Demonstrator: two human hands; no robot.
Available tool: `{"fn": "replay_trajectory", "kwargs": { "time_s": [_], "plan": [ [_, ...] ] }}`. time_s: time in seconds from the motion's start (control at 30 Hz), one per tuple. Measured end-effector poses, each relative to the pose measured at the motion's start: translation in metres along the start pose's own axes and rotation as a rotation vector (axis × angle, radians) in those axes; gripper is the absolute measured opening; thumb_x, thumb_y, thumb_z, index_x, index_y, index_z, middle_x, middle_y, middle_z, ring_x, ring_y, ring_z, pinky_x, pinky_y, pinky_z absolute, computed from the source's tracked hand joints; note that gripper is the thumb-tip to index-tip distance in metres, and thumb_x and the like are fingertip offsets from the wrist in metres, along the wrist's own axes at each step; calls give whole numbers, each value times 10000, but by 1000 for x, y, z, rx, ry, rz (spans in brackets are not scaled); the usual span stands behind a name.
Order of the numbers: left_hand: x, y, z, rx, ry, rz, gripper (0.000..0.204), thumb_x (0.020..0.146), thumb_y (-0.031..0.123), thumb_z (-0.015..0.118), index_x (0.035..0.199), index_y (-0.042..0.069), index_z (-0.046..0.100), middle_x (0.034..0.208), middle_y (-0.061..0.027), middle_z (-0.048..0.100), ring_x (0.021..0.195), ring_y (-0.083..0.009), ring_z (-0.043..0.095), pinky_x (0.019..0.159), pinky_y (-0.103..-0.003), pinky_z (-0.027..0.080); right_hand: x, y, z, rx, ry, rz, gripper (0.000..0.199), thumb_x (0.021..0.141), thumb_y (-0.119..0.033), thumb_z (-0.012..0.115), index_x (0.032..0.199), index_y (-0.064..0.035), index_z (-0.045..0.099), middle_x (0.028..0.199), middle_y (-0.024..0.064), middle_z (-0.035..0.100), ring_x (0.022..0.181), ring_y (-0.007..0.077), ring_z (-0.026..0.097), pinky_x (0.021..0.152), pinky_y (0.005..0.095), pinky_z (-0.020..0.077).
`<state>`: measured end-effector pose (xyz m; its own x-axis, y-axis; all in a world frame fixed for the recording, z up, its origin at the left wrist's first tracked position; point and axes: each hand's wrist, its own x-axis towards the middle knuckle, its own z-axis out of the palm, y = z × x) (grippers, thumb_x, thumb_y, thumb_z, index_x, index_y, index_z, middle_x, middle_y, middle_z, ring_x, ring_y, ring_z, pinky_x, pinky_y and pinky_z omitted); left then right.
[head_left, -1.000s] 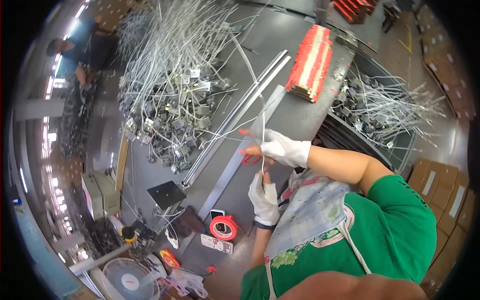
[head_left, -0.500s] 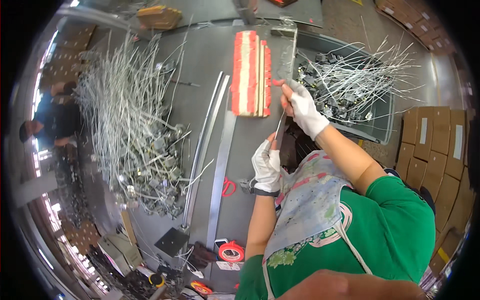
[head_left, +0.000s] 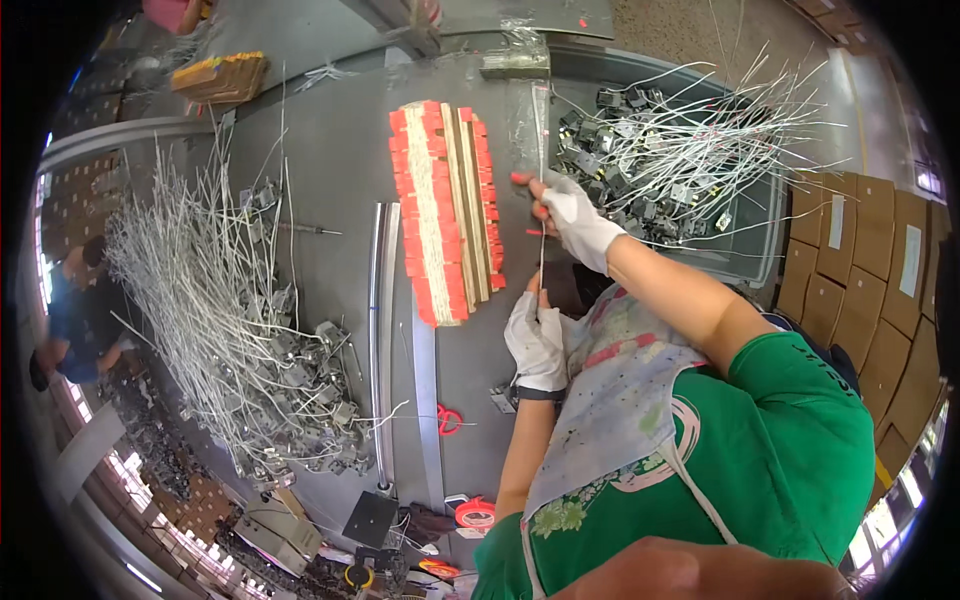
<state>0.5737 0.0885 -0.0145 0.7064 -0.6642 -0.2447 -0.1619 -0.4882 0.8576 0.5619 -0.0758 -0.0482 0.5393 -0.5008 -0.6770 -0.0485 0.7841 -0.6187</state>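
Observation:
My left hand (head_left: 537, 345) wears a white glove with bare fingertips and pinches a thin white wire (head_left: 543, 258) near the table's edge. Farther along, my right hand (head_left: 578, 220), gloved the same way, is closed on that wire too. A small red strip (head_left: 536, 231) sits across the wire between my hands. Another red piece (head_left: 521, 178) is at my right fingertips. Left of my hands lies a block of stacked pale strips (head_left: 430, 225) edged with red tape tabs. The wire's lower end is hidden by my left hand.
A grey bin (head_left: 768, 225) of wired metal parts stands at the right. Many similar parts (head_left: 230, 330) with long white wires are heaped at the left. Metal rails (head_left: 383, 340), red scissors (head_left: 449, 420) and a red tape roll (head_left: 476, 514) lie on the table. Cartons (head_left: 855, 280) are stacked far right.
The view has shifted, so the taped block appears lower and farther left. The wire between my hands has turned from slanted to nearly upright in view, and a red strip now shows across it.

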Motion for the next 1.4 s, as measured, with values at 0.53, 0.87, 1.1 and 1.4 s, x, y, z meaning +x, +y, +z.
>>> {"fn": "replay_trajectory", "kwargs": {
  "time_s": [0.53, 0.87, 1.1, 1.4],
  "plan": [
    [27, -15, 24, 247, 178, 217, 249, 751, 6, 598, 994, 36, 639, 859, -133, 596, 824, -287, 568, 779, -350, 446, -39, 30, -36, -105, -25, -38, 336, 849, -216, 585, 1071, -4, 448, 899, 62, 575, 771, 108, 538, 647, 229, 427],
    [26, -18, 25, 169, 139, 189, 266, 743, -18, 592, 997, 41, 640, 843, -112, 591, 822, -260, 565, 787, -336, 437, -28, 35, -35, -139, -129, -59, 227, 840, -133, 583, 988, -65, 424, 882, 36, 547, 806, 113, 543, 713, 224, 445],
    [6, -4, 9, -109, 292, 204, 220, 776, -5, 577, 985, 28, 636, 764, -95, 553, 737, -237, 524, 700, -317, 429, -62, 13, -14, -172, -147, -91, 264, 809, -111, 612, 980, -53, 419, 891, 42, 539, 809, 108, 530, 715, 231, 437],
    [-43, 36, -58, -253, 238, 380, 212, 786, -29, 566, 986, 2, 630, 784, -67, 545, 721, -169, 513, 686, -260, 415, -140, -4, 35, -66, -358, -316, 253, 791, -3, 601, 934, -65, 401, 900, 113, 576, 875, 171, 575, 764, 273, 457]
  ]
}}
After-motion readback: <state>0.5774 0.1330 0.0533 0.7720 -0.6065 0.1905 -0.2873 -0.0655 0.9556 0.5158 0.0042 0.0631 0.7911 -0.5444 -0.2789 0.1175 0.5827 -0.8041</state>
